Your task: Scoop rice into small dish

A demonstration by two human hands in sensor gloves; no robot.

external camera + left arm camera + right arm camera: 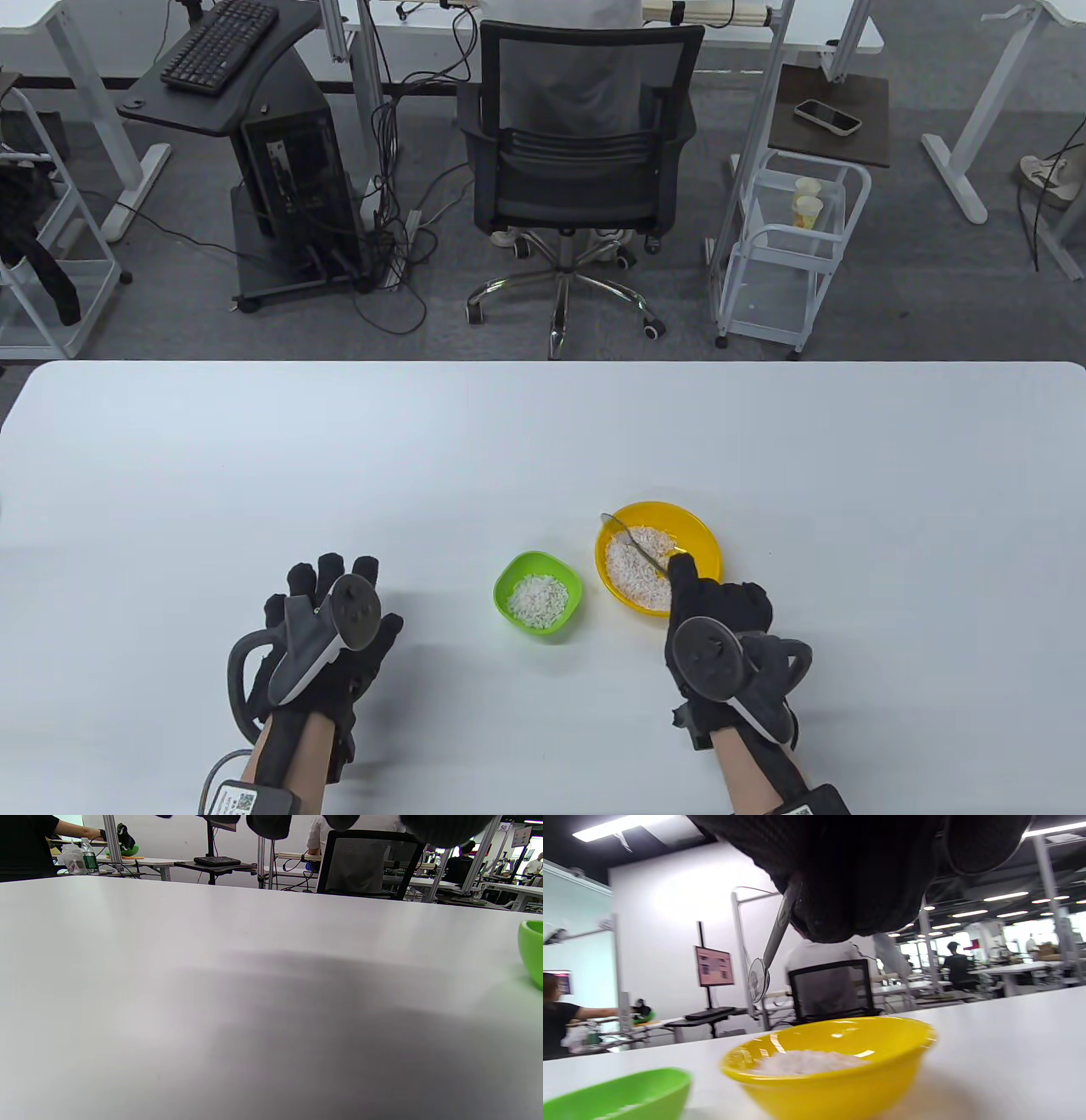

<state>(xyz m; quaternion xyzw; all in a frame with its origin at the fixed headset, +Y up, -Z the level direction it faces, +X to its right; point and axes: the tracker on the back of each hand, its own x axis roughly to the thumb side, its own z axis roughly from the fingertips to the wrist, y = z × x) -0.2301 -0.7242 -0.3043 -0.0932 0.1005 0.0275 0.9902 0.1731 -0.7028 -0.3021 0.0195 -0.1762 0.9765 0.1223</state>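
Palm-down, left hand [318,632] flat, grip apart; right hand [721,628] grip clamped on spoon [632,543] above yellow bowl [700,531]

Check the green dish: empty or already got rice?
Already has rice: a white heap lies in the green dish in the table view. It is not full, since green wall shows all around the heap.
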